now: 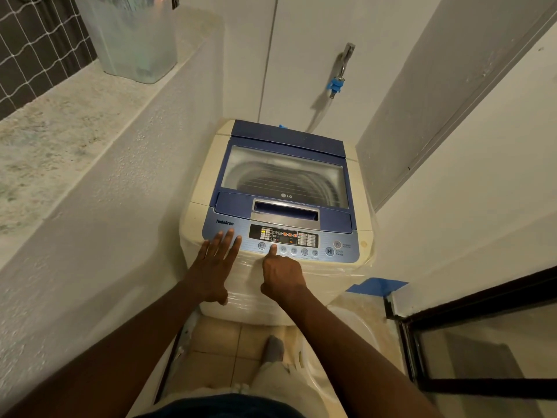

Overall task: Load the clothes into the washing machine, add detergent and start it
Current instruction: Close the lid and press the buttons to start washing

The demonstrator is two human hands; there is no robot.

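Observation:
A cream top-loading washing machine (208, 164) with a blue lid stands against the far wall. Its lid (283, 173) is closed, and the steel drum shows through the window; no clothes can be made out inside. The control panel (283, 238) at the front edge has a lit display and a row of round buttons. My left hand (215, 265) lies flat with fingers spread on the panel's left end. My right hand (281, 274) is curled, its index finger pointing onto a round button below the display. The start/pause button (330, 251) sits to the right.
A speckled stone ledge (60, 131) runs along the left, carrying a clear plastic container (135, 40). A tap with a blue hose fitting (337, 82) is on the back wall. A white laundry basket (346, 327) stands on the tiled floor at right, beside a dark-framed glass door (482, 327).

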